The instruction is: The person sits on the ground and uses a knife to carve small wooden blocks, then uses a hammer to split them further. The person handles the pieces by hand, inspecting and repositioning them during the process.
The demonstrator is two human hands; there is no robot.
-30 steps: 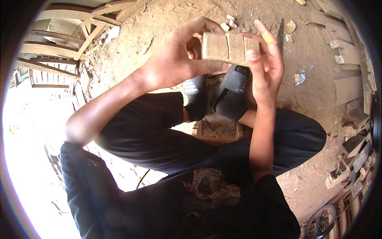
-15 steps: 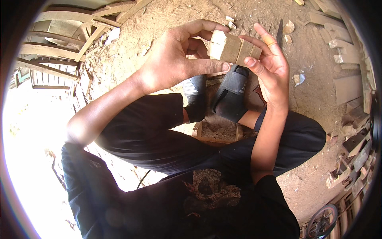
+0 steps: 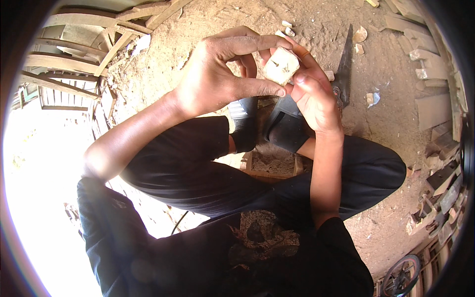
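Observation:
A pale wooden block (image 3: 280, 66) is held between my two hands, above my sandalled feet (image 3: 284, 123). Its end face, marked with small dark cracks or marks, faces up toward me. My left hand (image 3: 217, 74) grips it with thumb below and forefinger over the top. My right hand (image 3: 316, 99) closes around its right side, thumb near the lower corner. Just beyond my right hand, a hand saw (image 3: 349, 59) lies on the dirt, its handle partly hidden by that hand.
Curved wooden frames (image 3: 74, 62) stand at upper left, beside a bright glare. Boards and offcuts (image 3: 430, 109) are piled along the right, with a bicycle wheel (image 3: 400, 274) at lower right. A wooden frame (image 3: 272, 175) lies under my crossed legs. Small wood chips (image 3: 360, 33) dot the ground.
The block has been turned from showing its long side to showing its end. My right hand has moved left, drawing closer to my left hand and uncovering more of the saw.

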